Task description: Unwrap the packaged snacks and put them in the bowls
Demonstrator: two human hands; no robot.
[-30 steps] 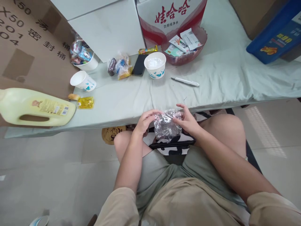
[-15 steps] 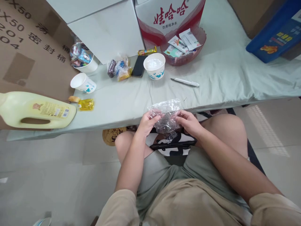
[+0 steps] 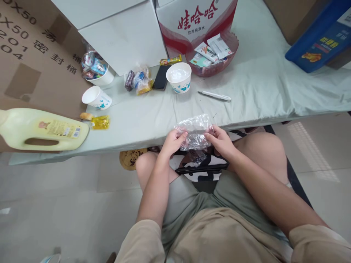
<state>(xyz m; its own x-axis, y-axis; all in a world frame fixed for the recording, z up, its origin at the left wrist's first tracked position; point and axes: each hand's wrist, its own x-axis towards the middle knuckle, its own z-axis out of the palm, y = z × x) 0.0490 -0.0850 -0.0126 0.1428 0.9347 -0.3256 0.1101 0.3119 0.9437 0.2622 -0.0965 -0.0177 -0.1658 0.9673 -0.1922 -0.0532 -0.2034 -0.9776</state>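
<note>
Between my hands is a crinkled, see-through plastic bag (image 3: 196, 133), held at the front edge of the table above my lap. My left hand (image 3: 173, 142) pinches its left side with the thumb on top. On its right side my right hand (image 3: 220, 140) grips it the same way; the fingertips underneath are partly hidden. A loose end of the clear plastic hangs below, over a black-and-white panda-patterned thing (image 3: 204, 175) on the lap. Beyond the hands stand a white paper cup (image 3: 181, 87) with clear plastic in it and a white pen (image 3: 215, 95).
A pink glass bowl (image 3: 230, 65) of sachets sits before a red-and-white carton (image 3: 175, 27). Left are wrapped snacks (image 3: 144, 82), a black phone (image 3: 161, 77), a tilted paper cup (image 3: 102, 100), a yellow packet (image 3: 101, 122) and a pale yellow jug (image 3: 16, 128). A blue container (image 3: 309, 47) stands right.
The plastic bag is spread flatter and straighter between my hands. Both hands have shifted only slightly, and the view has moved a little.
</note>
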